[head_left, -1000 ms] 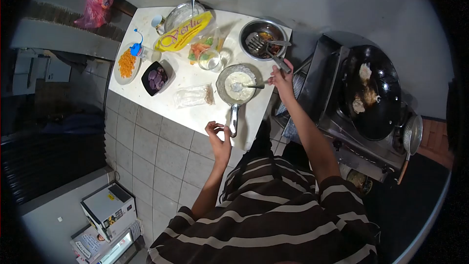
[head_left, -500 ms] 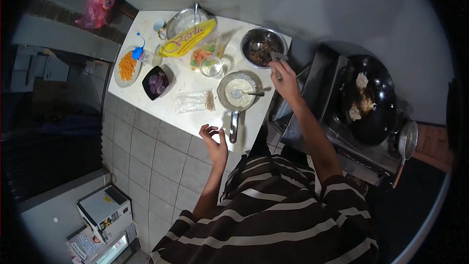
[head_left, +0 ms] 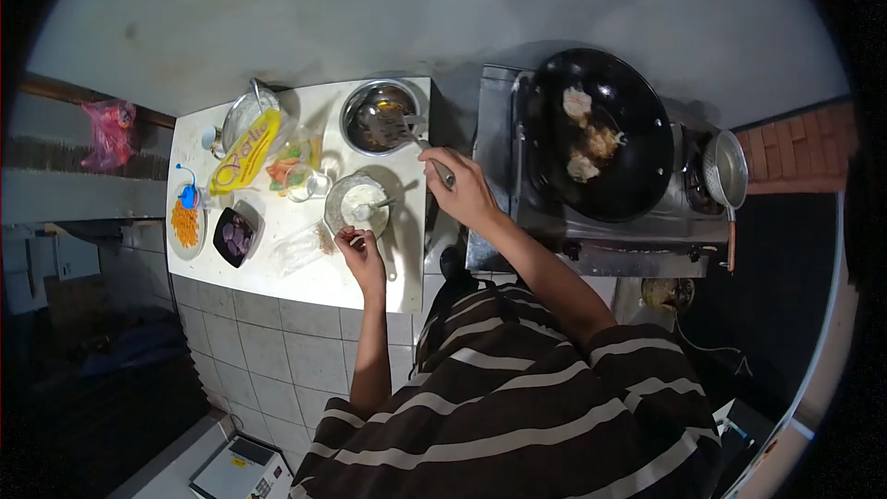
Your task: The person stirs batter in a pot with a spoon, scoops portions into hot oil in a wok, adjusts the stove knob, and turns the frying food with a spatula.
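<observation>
My right hand [head_left: 459,187] is closed round the handle of a slotted metal spatula [head_left: 395,126], whose head is over a steel bowl [head_left: 349,134] with dark contents. At the near rim of a pan of white batter [head_left: 368,208] is my left hand [head_left: 361,254], its fingers curled; whether it grips anything is hidden. A spoon [head_left: 367,211] rests in the batter. To the right, a black wok [head_left: 637,162] on the stove holds battered pieces [head_left: 582,166] in oil.
On the white table [head_left: 388,291] are a yellow packet [head_left: 245,152], a clear glass [head_left: 302,183], a plastic bag [head_left: 300,249], a black bowl of purple pieces [head_left: 235,236] and a plate of orange bits [head_left: 186,226]. A strainer [head_left: 725,169] sits right of the wok.
The view has turned rightward, so table and stove appear further left. My right hand now grips the spatula by its handle. My left hand has moved from beside the pan handle to the pan's near rim.
</observation>
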Tool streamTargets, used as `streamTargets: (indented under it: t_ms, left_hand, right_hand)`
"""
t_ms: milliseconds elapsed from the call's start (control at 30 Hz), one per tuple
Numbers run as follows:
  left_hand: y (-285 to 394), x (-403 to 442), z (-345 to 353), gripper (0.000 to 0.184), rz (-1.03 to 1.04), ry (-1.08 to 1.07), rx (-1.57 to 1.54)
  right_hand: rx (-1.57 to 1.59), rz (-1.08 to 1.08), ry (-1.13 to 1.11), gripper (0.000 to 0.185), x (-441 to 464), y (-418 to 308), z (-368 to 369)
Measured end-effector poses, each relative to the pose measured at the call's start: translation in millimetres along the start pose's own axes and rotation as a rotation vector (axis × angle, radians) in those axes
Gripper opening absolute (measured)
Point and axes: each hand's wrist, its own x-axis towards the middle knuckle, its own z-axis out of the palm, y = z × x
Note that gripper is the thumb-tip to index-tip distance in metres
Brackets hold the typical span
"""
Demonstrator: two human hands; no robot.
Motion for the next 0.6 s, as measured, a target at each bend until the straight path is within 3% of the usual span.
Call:
streamTargets:
  t_ms: [100,167,233,267,367,467,600]
  left_hand:
    - [5.1,-13.8,13.8,0.025,0.035,-0.013,0.012]
    - [-5.3,-18.5,20.2,0.021,0.004,-0.01,0.022]
    - [-14.2,-24.7,33.1,0.021,0.113,0.059,0.015]
    - [-4.7,-32.8,39.5,0.021,0.132,0.058,0.013]
    - [8.5,-50.4,61.3,0.021,0.09,0.023,0.017]
    - [23.2,-69.3,82.3,0.023,-0.043,-0.009,-0.075]
    - [32.4,-89.8,104.5,0.014,0.053,-0.038,-0.062]
  right_hand:
    - [-0.006,-0.155,0.038,0.02,-9.4,-46.9,-46.5]
    - [0.077,-0.112,-0.003,0.029,-17.8,-79.9,-88.7]
    - [0.131,-0.147,0.046,0.037,-23.3,-103.0,-137.2]
    - [0.191,-0.047,0.023,0.04,-27.6,-119.1,-167.1]
    - [0.291,0.014,0.08,0.035,-40.6,-129.4,-261.6]
    - [0.098,-0.086,0.132,0.033,-40.9,-127.7,-339.7]
    - [-0.191,-0.058,0.03,0.029,-14.1,-112.8,-395.1]
